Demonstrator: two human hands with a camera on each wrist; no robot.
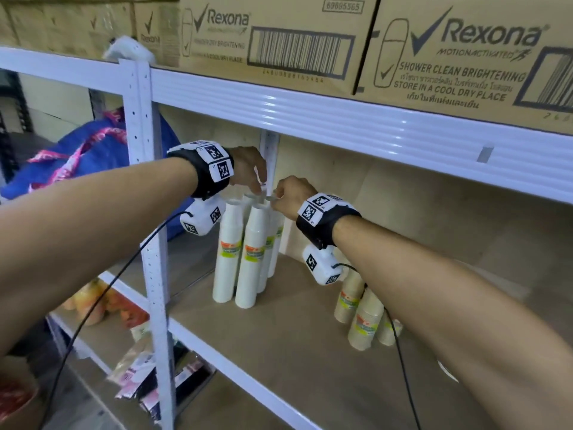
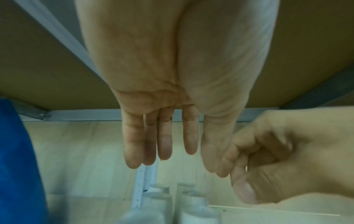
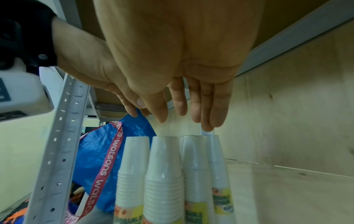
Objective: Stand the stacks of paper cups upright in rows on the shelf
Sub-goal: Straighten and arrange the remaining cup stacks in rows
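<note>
Several white paper cup stacks (image 1: 252,259) in clear wrap stand upright, packed together at the left end of the wooden shelf board (image 1: 279,342). Both hands hover at their tops. My left hand (image 1: 259,186) hangs over them with fingers (image 2: 164,144) straight and nothing in it. My right hand (image 1: 279,197) is beside it, its relaxed fingers (image 3: 206,121) just above the wrap of the rear stacks (image 3: 199,166); I see nothing gripped. Further right, brown cup stacks (image 1: 366,321) stand clustered, partly hidden behind my right forearm.
A white perforated post (image 1: 152,259) stands just left of the white stacks. The upper shelf beam (image 1: 341,125) is close overhead, loaded with cardboard boxes (image 1: 310,41). A blue bag (image 1: 93,156) lies beyond the post. Bare board stretches between the two cup groups.
</note>
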